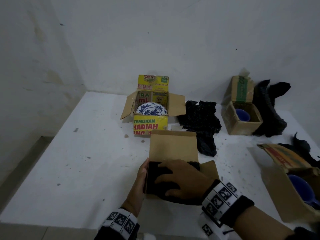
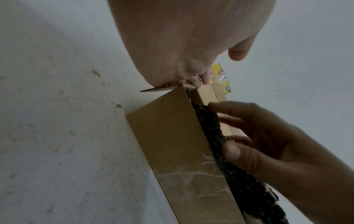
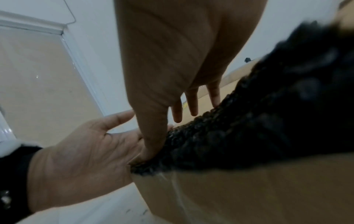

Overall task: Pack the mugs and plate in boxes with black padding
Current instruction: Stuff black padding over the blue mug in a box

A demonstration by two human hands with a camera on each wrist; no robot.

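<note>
A plain brown box (image 1: 173, 146) stands in front of me with its far flap up and black padding (image 1: 155, 175) filling its top. My right hand (image 1: 181, 179) lies on the padding with fingers spread and straight, pressing it down; the right wrist view shows those fingers (image 3: 177, 115) on the padding (image 3: 268, 121). My left hand (image 1: 142, 177) rests flat against the box's left wall, palm to the cardboard (image 3: 86, 159). What lies under the padding is hidden. A blue-and-white plate (image 1: 152, 110) sits in a yellow box (image 1: 150, 123). Blue mugs sit in open boxes at the back right (image 1: 242, 115) and the right edge (image 1: 297, 186).
Loose black padding pieces (image 1: 200, 118) lie between the yellow box and the back-right box, with more (image 1: 270, 108) behind that box and by the right-edge box. The white table (image 1: 78, 161) meets walls at the back and left. Crumbs of padding dot its surface.
</note>
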